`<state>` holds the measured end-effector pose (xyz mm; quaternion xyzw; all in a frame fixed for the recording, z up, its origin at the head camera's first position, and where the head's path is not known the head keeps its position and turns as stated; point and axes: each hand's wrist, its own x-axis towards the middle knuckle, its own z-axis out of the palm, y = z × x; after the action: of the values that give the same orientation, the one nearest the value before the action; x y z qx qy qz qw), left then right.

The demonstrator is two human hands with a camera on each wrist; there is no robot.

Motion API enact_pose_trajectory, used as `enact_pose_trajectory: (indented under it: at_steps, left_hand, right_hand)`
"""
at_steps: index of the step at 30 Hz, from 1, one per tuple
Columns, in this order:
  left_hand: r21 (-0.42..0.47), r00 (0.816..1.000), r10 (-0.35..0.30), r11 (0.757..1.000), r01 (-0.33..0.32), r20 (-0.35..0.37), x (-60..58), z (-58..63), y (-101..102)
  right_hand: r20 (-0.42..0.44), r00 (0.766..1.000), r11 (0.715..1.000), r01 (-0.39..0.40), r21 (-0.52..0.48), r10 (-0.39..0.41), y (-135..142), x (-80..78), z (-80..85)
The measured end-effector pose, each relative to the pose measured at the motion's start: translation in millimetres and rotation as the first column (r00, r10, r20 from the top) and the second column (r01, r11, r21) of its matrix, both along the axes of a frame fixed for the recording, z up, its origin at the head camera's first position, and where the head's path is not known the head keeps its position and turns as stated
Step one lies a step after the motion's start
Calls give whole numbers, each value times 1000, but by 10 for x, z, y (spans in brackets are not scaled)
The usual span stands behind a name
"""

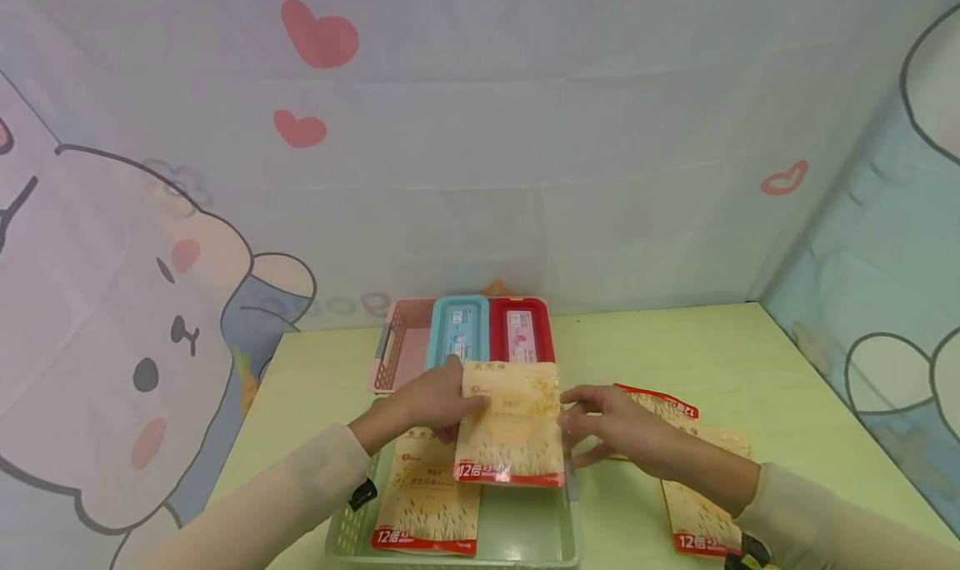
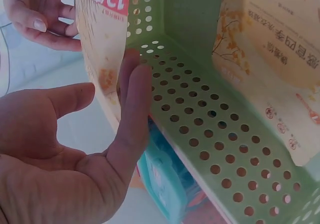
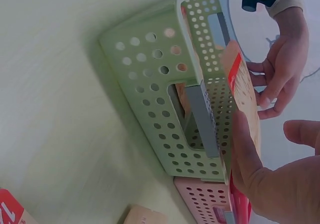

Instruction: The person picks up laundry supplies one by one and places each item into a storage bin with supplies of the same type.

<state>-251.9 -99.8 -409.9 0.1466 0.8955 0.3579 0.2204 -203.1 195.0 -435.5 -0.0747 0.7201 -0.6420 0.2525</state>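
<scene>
A cream pouch with a red lower band [image 1: 510,428] is held up over the right part of a green perforated basket [image 1: 573,537]. My left hand [image 1: 438,399] grips its left edge, thumb on the printed front and fingers behind. At the opposite edge is my right hand [image 1: 615,424], its fingers spread; in the right wrist view its fingers reach behind the pouch while the thumb [image 3: 302,133] stands away from the front. A similar pouch [image 1: 427,503] lies in the basket's left part.
Behind the green basket stands a pink basket [image 1: 408,345] holding a light blue case [image 1: 459,328] and a red case [image 1: 520,332]. More cream pouches [image 1: 701,512] overlap on the table to the right, partly hidden by my right forearm. A printed cloth wall [image 1: 540,245] borders the table.
</scene>
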Motion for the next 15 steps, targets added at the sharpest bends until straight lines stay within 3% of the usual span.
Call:
enact_pose_trajectory:
  at_steps: [7,15]
  left_hand:
    - [-55,998,8,998,-4,68,57,-52,-17]
    - [-84,996,17,996,-10,83,86,-73,-12]
  right_hand:
    - [34,999,999,-41,-15,41,-31,-2,-63]
    - [33,998,999,-45,-9,46,-53,8,-103]
